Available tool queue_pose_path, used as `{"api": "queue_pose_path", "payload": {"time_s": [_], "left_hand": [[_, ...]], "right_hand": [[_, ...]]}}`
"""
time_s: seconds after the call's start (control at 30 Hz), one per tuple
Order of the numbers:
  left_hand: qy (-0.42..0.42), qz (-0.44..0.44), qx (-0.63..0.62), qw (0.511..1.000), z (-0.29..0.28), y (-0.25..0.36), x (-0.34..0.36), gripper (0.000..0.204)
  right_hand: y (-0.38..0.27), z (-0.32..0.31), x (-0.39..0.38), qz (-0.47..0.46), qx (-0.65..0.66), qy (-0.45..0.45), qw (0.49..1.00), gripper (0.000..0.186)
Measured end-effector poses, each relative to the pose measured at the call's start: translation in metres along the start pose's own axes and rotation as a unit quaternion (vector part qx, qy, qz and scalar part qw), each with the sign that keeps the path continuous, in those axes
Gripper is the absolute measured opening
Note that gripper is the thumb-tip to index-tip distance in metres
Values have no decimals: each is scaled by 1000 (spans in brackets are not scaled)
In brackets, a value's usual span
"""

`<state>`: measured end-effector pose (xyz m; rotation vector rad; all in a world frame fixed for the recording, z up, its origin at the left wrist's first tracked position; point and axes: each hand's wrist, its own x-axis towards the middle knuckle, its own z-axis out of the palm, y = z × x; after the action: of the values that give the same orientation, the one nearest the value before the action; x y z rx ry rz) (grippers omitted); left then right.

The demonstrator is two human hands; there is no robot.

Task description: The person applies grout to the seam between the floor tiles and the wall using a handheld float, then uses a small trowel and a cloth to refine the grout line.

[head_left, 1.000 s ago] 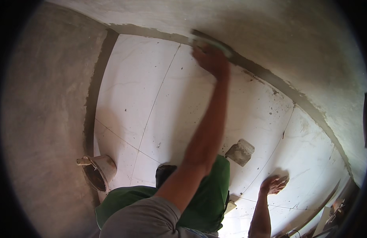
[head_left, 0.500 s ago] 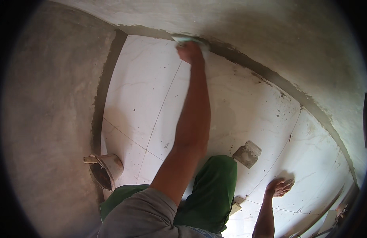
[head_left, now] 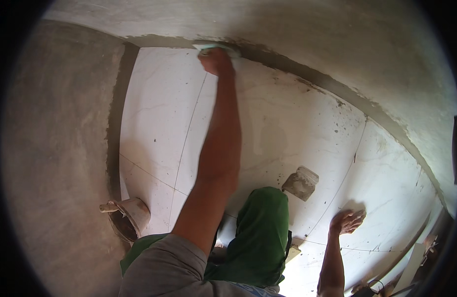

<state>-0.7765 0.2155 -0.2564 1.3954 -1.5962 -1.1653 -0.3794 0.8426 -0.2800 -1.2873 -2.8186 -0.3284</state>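
Head view: your left hand (head_left: 216,60) is up at the far edge of the white tiles (head_left: 283,99), fingers closed round a pale green float (head_left: 214,45). The float lies lengthwise along the grey mortar band (head_left: 283,62), where the tiles meet the far wall (head_left: 337,34); the exact grip is a bit blurred. To its left the band runs free to the corner; to its right it curves away along the wall, also open.

Your right hand (head_left: 347,222) is low on the right, fingers stretched out and slightly apart, just over or on the tiles; can't tell if the palm touches. Nearest piece: a squarish, mortar-smeared plate (head_left: 301,184), to its upper left, well apart from the float.

Your green-clad knee (head_left: 262,222) sits just below the plate, so room is tight there. A dirty bucket (head_left: 139,213) stands near the left wall (head_left: 65,123), clear of your left arm. Clutter (head_left: 426,247) lines the right rim. Open tile stretches between your left forearm and the plate.
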Motion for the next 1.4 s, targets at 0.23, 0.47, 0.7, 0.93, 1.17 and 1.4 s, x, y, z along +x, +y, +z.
{"api": "queue_pose_path", "payload": {"time_s": [0.23, 0.47, 0.7, 0.93, 1.17, 1.4], "left_hand": [[-44, 115, -41, 992, 24, -17, -243, 51], [-48, 53, -132, 989, 3, 52, -191, 45], [-63, 58, -91, 992, 13, 34, -239, 41], [-107, 1, -139, 984, 13, -4, -161, 44], [-59, 127, -113, 984, 8, 41, -214, 39], [-13, 155, 19, 988, 26, -26, -254, 49]], "right_hand": [[-7, -5, -3, -43, 27, 12, 999, 69], [-3, -4, -1, -19, 37, 2, 999, 73], [-10, -21, -6, -7, 28, -18, 999, 74], [-2, 0, -7, -31, 57, 2, 998, 75], [4, -11, -3, -6, 14, -5, 1000, 74], [-12, -14, -11, -44, 40, -14, 998, 74]]}}
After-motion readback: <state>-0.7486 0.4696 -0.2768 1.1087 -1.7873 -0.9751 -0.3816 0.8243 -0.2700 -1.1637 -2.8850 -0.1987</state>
